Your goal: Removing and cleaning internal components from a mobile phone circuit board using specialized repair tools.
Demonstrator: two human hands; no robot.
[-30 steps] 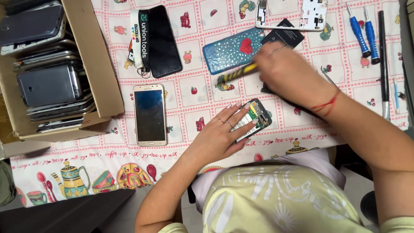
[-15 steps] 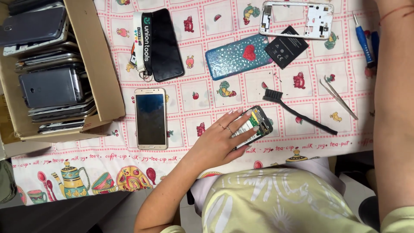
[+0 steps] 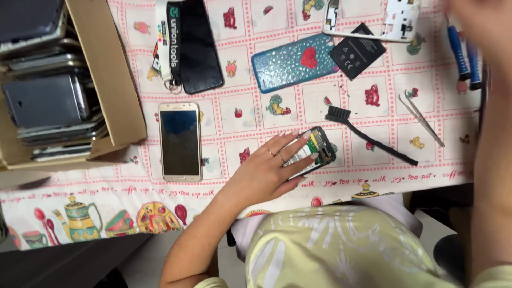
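Observation:
My left hand point(image 3: 266, 170) lies flat on an opened phone point(image 3: 318, 145) with its back off, fingers spread over it and pinning it to the patterned tablecloth point(image 3: 250, 114). Green circuit parts show at the phone's far end. A black brush point(image 3: 368, 138) lies just right of it. My right hand point(image 3: 480, 21) is a blur at the top right, above two blue-handled screwdrivers point(image 3: 457, 50). Its forearm runs down the right edge. Whether it holds anything is unclear.
A gold phone point(image 3: 180, 141) lies screen up to the left, with a black phone point(image 3: 200, 48) and lanyard point(image 3: 166, 42) beyond. A blue heart case point(image 3: 288, 66), battery point(image 3: 356, 50), white frame point(image 3: 397, 21) and tweezers point(image 3: 421, 120) lie farther back. A cardboard box point(image 3: 106, 80) of phones stands left.
My right hand has left the middle of the table beside the brush and gone up to the far right corner. My left hand has stayed on the opened phone.

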